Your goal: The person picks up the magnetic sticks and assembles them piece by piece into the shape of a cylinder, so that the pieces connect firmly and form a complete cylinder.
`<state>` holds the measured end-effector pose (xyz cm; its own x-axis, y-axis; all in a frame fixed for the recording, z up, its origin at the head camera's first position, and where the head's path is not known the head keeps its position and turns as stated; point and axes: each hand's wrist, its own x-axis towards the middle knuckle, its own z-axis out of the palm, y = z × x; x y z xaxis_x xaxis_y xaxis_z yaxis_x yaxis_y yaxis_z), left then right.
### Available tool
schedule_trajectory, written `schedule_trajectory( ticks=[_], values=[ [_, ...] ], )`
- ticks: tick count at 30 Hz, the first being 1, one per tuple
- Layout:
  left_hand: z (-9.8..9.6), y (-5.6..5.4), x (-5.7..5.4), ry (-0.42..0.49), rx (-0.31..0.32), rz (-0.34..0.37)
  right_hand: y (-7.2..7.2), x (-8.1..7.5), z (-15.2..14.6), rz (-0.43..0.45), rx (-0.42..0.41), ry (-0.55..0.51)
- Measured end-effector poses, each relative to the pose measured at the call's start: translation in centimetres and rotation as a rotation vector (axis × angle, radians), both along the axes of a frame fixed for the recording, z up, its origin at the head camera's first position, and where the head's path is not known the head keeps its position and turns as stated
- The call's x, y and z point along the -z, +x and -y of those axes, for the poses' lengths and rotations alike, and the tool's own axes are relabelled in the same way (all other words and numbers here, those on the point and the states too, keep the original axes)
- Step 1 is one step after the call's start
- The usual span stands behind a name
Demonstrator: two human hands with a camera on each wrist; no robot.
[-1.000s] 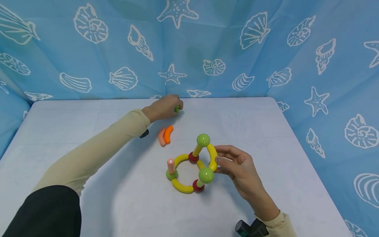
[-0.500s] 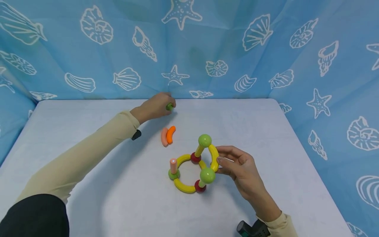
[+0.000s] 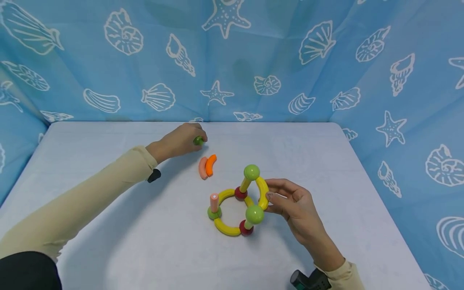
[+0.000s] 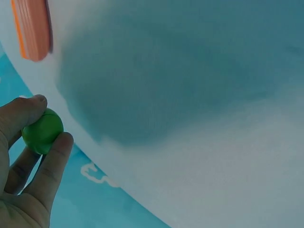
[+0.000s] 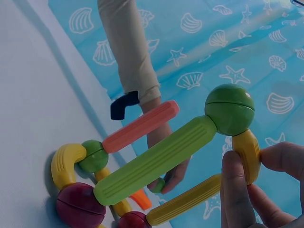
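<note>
Near the table's back edge my left hand pinches a green ball between thumb and fingers. My right hand grips the curved yellow rod at the top of a toy structure of rods and balls. That structure has a ring of curved yellow rods on the table, joined by two dark red balls and a green ball. A pink rod stands up from the green one. A light green rod and a straight yellow rod rise to two green balls at the top.
Beyond the structure, a curved pink rod and a curved orange rod lie side by side on the white table. A blue shell-patterned cloth hangs behind the table and along its sides.
My left hand has drawn back to the left and slightly nearer, carrying the green ball. The right hand keeps its hold on the structure; the whole view has shifted a little.
</note>
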<state>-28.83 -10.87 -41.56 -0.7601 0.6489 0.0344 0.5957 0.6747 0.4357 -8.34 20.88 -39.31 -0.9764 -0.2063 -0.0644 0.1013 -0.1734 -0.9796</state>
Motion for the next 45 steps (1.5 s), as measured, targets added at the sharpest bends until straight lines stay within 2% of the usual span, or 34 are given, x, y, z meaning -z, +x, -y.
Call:
schedule_trajectory(
  ticks=[6,14,23,31,45],
  values=[
    [0.8,1.7,-0.5,0.025,-0.006,-0.008,0.0,0.0,0.1,0.002,-0.002,0.0],
    [1.9,3.3,-1.2,0.047,-0.009,-0.034,0.0,0.1,0.0,0.002,0.001,-0.005],
    [2.9,5.7,-1.2,0.103,-0.036,-0.09,0.1,0.1,0.1,-0.001,0.0,-0.013],
    [3.7,7.9,-1.3,0.196,-0.078,-0.14,0.1,0.1,0.0,0.003,0.006,-0.004],
    [4.5,11.9,-2.6,0.336,-0.093,-0.245,0.2,-0.1,0.1,0.002,0.011,0.01]
  ],
)
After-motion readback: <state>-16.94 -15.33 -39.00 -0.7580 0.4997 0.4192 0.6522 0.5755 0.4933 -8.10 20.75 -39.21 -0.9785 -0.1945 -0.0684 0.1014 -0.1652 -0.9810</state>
